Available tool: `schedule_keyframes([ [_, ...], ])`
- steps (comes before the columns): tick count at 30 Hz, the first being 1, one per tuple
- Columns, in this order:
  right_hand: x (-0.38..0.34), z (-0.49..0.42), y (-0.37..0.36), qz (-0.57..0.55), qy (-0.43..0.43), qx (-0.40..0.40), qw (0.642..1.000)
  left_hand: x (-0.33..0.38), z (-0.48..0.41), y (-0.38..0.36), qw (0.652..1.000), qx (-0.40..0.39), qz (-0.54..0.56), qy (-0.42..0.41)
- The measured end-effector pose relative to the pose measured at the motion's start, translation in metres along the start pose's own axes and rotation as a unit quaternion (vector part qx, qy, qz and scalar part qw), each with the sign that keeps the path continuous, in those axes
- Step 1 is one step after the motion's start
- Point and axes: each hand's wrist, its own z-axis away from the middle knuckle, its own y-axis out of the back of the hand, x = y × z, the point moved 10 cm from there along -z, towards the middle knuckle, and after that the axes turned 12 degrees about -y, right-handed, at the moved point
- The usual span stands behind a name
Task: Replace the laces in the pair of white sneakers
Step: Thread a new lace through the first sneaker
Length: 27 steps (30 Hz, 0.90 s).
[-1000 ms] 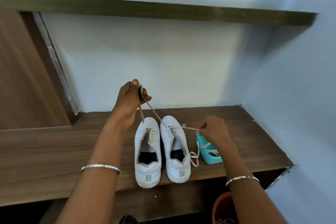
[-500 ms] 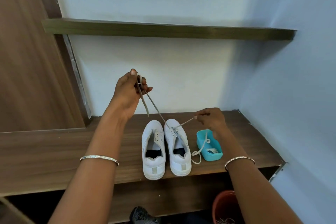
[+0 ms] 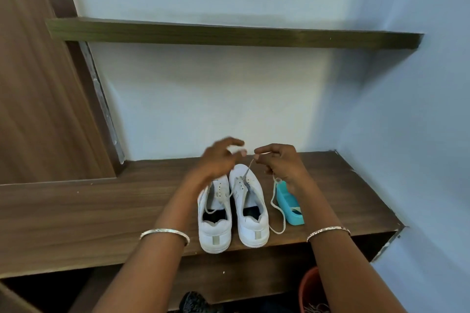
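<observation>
Two white sneakers stand side by side, heels toward me, on a wooden shelf (image 3: 101,211): the left sneaker (image 3: 215,231) and the right sneaker (image 3: 254,229). My right hand (image 3: 282,162) pinches a pale lace (image 3: 276,211) that rises from the right sneaker's eyelets. The lace's free part loops down beside that shoe. My left hand (image 3: 218,160) hovers blurred above the toes with fingers spread, close to the right hand and holding nothing. Another stretch of lace lies loosely across the left sneaker's opening.
A teal plastic container (image 3: 290,206) lies just right of the shoes, under my right wrist. A second wooden shelf (image 3: 229,33) runs overhead. Walls close the back and right. Below the shelf edge sit an orange pot (image 3: 309,287) and a dark object (image 3: 195,302).
My left hand dropped from its raised position, let go of the lace end and moved right toward the right hand. The right hand rose slightly toward the middle, still pinching the lace.
</observation>
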Motion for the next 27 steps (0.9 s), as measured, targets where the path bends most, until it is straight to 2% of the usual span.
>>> schedule_keyframes([
  [2,-0.005,0.006,-0.009,0.009,0.000,-0.024,1.000,-0.011,-0.006,-0.035,0.996,-0.059,-0.062,-0.017],
  [6,-0.004,0.010,-0.007,0.018,-0.021,-0.044,0.999,-0.027,-0.025,-0.062,0.992,-0.050,-0.112,-0.045],
  [9,-0.001,0.009,0.017,0.030,-0.032,-0.035,0.998,-0.058,-0.032,-0.043,0.986,0.029,-0.163,0.027],
  [12,0.003,0.007,0.053,-0.007,-0.035,-0.016,0.999,-0.094,-0.033,-0.020,0.963,0.082,-0.238,0.098],
  [16,0.008,0.000,0.100,-0.125,-0.012,0.015,0.992,-0.133,-0.025,-0.002,0.941,0.101,-0.272,0.177],
  [20,0.014,-0.004,0.131,-0.198,0.020,0.063,0.978,-0.154,-0.018,-0.001,0.943,0.089,-0.246,0.207],
  [23,0.016,-0.005,0.116,-0.161,0.011,0.042,0.986,-0.139,-0.024,-0.009,0.956,0.079,-0.228,0.165],
  [26,0.020,-0.010,0.078,-0.047,-0.003,-0.003,0.999,-0.083,-0.035,-0.013,0.970,0.124,-0.207,0.018],
  [27,0.021,-0.011,0.063,-0.009,0.000,-0.026,1.000,-0.062,-0.038,-0.019,0.976,0.114,-0.181,-0.036],
])
